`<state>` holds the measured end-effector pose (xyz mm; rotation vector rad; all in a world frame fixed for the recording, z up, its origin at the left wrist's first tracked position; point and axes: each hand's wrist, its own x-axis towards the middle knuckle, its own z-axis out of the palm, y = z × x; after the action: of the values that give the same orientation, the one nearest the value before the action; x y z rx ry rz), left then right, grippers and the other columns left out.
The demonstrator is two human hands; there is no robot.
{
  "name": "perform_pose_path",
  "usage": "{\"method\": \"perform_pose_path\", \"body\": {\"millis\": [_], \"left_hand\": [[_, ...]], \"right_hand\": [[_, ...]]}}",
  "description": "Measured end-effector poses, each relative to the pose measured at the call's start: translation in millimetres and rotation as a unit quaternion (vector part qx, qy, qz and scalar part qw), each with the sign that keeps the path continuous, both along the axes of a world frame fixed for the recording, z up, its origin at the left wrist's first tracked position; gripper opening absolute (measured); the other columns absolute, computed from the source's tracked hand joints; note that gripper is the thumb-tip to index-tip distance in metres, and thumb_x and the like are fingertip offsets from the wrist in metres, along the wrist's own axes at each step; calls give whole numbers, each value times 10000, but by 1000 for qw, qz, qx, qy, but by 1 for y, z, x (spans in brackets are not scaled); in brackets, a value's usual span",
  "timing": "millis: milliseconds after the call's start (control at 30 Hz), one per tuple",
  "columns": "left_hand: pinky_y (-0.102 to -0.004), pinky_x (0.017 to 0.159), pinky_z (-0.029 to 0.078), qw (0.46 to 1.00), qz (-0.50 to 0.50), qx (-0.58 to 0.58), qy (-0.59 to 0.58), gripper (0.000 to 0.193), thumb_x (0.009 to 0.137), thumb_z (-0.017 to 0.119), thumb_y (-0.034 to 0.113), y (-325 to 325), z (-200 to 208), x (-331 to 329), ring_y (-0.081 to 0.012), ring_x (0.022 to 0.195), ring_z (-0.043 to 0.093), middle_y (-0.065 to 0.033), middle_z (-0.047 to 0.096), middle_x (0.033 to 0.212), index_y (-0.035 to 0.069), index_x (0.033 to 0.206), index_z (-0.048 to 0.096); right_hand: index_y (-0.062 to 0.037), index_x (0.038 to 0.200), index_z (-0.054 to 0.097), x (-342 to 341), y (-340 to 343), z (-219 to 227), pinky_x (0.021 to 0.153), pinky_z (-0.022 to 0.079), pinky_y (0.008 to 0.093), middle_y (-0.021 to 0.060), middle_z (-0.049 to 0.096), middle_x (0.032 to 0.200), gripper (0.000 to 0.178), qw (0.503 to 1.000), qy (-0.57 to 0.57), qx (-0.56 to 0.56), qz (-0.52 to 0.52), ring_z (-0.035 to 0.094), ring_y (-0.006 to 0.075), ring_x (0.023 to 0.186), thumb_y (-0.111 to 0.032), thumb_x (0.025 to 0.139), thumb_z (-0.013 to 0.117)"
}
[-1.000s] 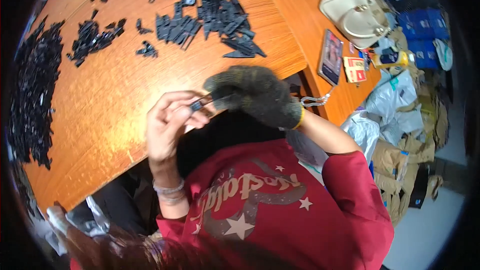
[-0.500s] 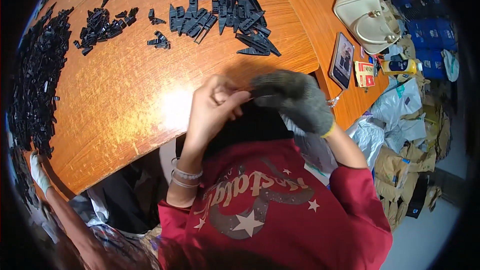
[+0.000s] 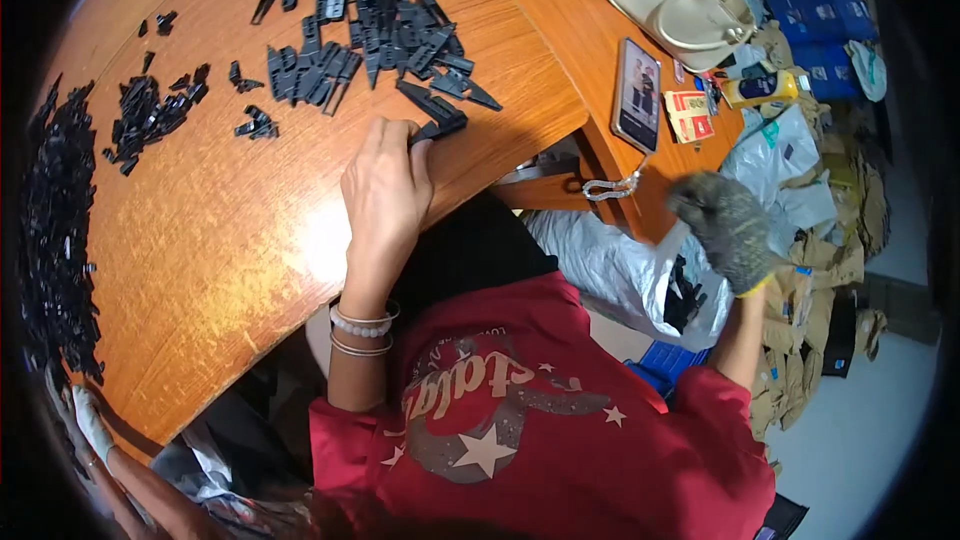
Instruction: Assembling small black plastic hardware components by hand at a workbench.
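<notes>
My bare left hand (image 3: 385,185) rests at the table's near edge, its fingers closed on a black plastic part (image 3: 437,124). The rest of the part's pile (image 3: 385,40) lies just beyond, made of long, pointed black pieces. My right hand (image 3: 725,230), in a grey knit glove with a yellow cuff, is off the table's right side. Motion smears its fingers, and I cannot tell whether they hold anything. Beside and below it hangs a white plastic bag (image 3: 600,265) with black pieces (image 3: 684,298) in its mouth.
Smaller black parts form a heap (image 3: 155,115) and a large mound (image 3: 60,230) at the left. A co-worker's gloved hand (image 3: 90,425) is at the lower left edge. A phone (image 3: 637,95), cream handbag (image 3: 680,0) and yellow bottle (image 3: 760,89) lie at the right.
My hands have parted. The left moved down onto the table edge with a black part; the gloved right swung out to the right, beside the white bag. The view has shifted right.
</notes>
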<state>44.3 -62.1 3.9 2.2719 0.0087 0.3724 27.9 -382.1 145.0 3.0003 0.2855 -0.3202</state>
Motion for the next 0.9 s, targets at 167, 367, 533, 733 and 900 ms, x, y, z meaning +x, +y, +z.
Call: {"method": "perform_pose_path", "body": {"millis": [167,367,533,733,900], "left_hand": [[-352,571,466,980,36,-169,103,85,838,634,31,20,6,-17,-301,532,584,-165,590,607,-49,828,611],[-204,427,349,880,-20,-425,209,143,927,579,67,44,6,-33,-57,442,473,-22,579,616,-42,855,638],[-433,647,479,989,138,-34,-33,149,881,597,105,81,16,-11,-388,727,621,-226,626,839,-38,913,622],[-466,658,470,980,142,133,52,131,859,623,125,104,6,-1,-400,743,606,-205,606,861,33,953,617],[-425,624,451,991,130,-5,36,142,800,690,60,84,8,-31,-323,678,581,-163,571,807,-15,850,580]], "right_hand": [[-172,1162,645,36,129,-49,788,526,341,39,669,1087,340,974,-44,124,184,659,246,960,-316,853,652],[-132,1267,562,59,196,-105,730,526,351,80,650,1074,440,894,-36,191,404,642,235,959,-322,875,620],[-101,1225,596,59,195,-120,794,520,384,114,640,1156,378,904,26,286,316,638,281,997,-317,916,564],[-132,1214,613,51,197,-105,801,522,371,80,660,1152,355,932,96,306,169,652,263,987,-341,931,568],[-143,1222,619,56,183,-118,799,522,367,76,670,1133,370,897,109,392,170,655,263,975,-348,914,603]]}}
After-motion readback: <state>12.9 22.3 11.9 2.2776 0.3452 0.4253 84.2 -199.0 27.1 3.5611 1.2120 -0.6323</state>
